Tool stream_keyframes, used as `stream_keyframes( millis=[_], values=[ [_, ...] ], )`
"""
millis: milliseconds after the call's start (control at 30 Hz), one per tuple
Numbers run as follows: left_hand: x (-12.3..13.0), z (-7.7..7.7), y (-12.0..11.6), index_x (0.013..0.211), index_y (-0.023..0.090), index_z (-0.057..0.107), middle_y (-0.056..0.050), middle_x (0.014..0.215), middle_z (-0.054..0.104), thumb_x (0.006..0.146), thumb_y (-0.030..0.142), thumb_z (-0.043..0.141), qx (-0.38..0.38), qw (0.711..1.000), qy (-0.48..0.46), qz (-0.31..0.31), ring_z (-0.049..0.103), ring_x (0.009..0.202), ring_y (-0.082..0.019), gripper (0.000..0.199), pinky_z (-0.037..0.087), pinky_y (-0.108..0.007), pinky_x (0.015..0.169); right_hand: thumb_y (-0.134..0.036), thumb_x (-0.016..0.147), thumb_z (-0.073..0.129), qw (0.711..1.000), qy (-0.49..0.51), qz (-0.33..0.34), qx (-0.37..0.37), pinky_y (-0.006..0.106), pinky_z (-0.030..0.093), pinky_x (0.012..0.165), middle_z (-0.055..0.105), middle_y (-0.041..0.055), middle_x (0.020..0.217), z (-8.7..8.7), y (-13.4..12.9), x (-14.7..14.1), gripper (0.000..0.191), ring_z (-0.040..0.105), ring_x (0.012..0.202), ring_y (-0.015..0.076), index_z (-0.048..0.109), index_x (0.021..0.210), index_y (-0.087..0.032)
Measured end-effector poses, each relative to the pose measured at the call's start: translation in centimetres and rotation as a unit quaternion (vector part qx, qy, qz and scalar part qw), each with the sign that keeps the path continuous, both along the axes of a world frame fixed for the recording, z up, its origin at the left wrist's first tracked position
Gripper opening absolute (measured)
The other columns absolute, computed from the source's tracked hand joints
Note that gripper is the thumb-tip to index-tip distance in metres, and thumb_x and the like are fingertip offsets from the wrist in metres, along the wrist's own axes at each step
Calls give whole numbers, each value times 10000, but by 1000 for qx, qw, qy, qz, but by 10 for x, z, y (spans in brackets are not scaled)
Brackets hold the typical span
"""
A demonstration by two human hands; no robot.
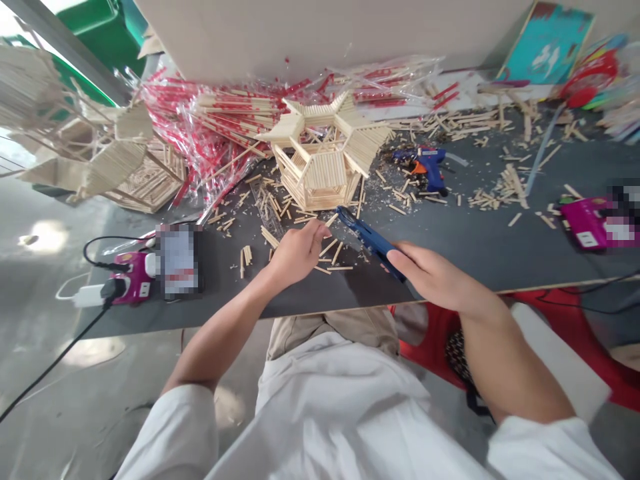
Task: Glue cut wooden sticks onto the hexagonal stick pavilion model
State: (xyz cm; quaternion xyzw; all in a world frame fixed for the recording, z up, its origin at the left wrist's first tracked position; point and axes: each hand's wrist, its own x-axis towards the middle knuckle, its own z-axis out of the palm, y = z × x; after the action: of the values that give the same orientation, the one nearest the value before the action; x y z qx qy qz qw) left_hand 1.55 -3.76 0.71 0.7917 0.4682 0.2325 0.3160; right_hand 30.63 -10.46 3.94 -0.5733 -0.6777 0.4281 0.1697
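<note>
Up close, the right hand point(433, 275) was grasping a pair of blue-handled cutters point(369, 237) low over the dark table point(320, 297), its fingers wrapped around the handles. The left hand point(299, 253) sat just beside the cutters, curled above scattered wooden sticks point(333, 257), though whether it pinched anything could not be told. Farther on, a glued stick pavilion model point(320, 177) stood on the table near the hands, with a blue hot glue gun point(425, 167) to its right and red-printed plastic packs of sticks point(225, 127) behind it.
</note>
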Motion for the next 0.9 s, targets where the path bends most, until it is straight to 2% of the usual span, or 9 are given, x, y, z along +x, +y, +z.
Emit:
stream_keyframes(
  millis=[67, 233, 367, 467, 600, 900],
  values=[
    [1, 0, -1, 1166, 179, 657, -11, 710, 696, 1115, 368, 340, -4, 1000, -4, 3, 646, 613, -152, 373, 468, -262, 696, -679, 1073, 385, 1000, 27, -3, -8, 315, 467, 801, 689, 35, 957, 2, -2, -7, 527, 620, 899, 205, 629, 997, -218],
    [5, 3, -5, 1198, 188, 646, -24, 727, 711, 1125, 374, 332, -5, 1000, -3, 0, 678, 622, -158, 373, 473, -259, 711, -653, 1081, 388, 999, 40, -8, 9, 340, 478, 859, 697, 51, 955, 6, -4, -28, 525, 616, 885, 210, 651, 1006, -205],
    [6, 7, -8, 1216, 199, 630, -29, 747, 720, 1125, 366, 336, -6, 1000, 13, 3, 699, 638, -171, 350, 476, -260, 711, -612, 1099, 376, 998, 54, -19, 29, 376, 485, 986, 731, 87, 1097, 7, -7, -38, 520, 658, 1036, 244, 685, 1188, -203],
    [7, 10, -9, 1162, 207, 619, -28, 744, 716, 1124, 355, 338, -11, 1000, 15, 3, 709, 655, -178, 320, 484, -259, 709, -595, 1104, 372, 998, 45, -21, 37, 396, 503, 1012, 734, 106, 1162, 5, -10, -40, 525, 672, 1109, 265, 677, 1302, -216],
    [7, 14, -11, 1085, 219, 601, -27, 737, 716, 1117, 326, 347, -8, 1000, 26, 0, 704, 641, -176, 277, 479, -257, 676, -572, 1108, 375, 998, 32, -15, 47, 420, 507, 1068, 726, 116, 1230, 3, -11, -39, 511, 674, 1167, 273, 663, 1361, -235],
    [5, 16, -12, 1139, 192, 603, -35, 754, 733, 1108, 312, 358, 10, 999, 50, -10, 696, 632, -165, 274, 486, -255, 684, -563, 1113, 380, 998, 30, -11, 49, 428, 485, 1135, 704, 104, 1319, 0, -12, -39, 506, 657, 1269, 269, 630, 1437, -265]
  ],
)
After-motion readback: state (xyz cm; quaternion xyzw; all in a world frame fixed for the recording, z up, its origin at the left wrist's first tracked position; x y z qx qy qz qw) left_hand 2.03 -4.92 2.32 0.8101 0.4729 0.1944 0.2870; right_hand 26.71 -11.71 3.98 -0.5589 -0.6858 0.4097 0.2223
